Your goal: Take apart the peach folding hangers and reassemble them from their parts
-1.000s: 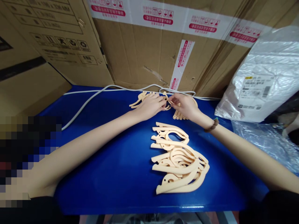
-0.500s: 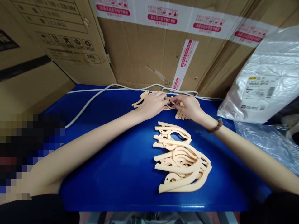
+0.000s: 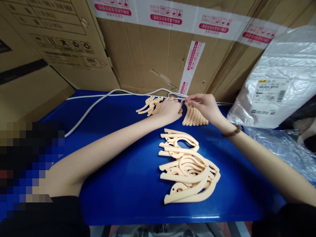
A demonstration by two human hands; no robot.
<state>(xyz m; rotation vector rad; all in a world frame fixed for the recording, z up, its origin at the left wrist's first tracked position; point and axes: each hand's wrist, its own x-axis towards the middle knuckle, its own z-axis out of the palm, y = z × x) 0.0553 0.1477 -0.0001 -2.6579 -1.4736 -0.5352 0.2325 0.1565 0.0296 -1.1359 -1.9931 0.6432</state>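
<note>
At the far part of the table, my left hand [image 3: 171,108] is closed with its fingers curled round a beige plastic hanger piece [image 3: 183,101], mostly hidden by the fingers. My right hand [image 3: 206,104] pinches at the same piece with thumb and fingertips, its other fingers stretched out. Below the right hand lies a row of several slim hanger arms [image 3: 196,117], set side by side. Left of my left hand is a loose group of curved hanger hook pieces [image 3: 149,106]. Closer to me, several folded hangers [image 3: 187,194] overlap in a pile.
Large cardboard boxes [image 3: 148,49] wall the back and left of the blue table [image 3: 118,184]. A white cable [image 3: 91,107] runs along the back. A white plastic parcel bag [image 3: 261,95] and clear plastic wrap [image 3: 278,143] are at the right.
My right hand has lifted and opened slightly away from the row of arms, showing more of it. My left hand has curled more tightly. The view has shifted slightly.
</note>
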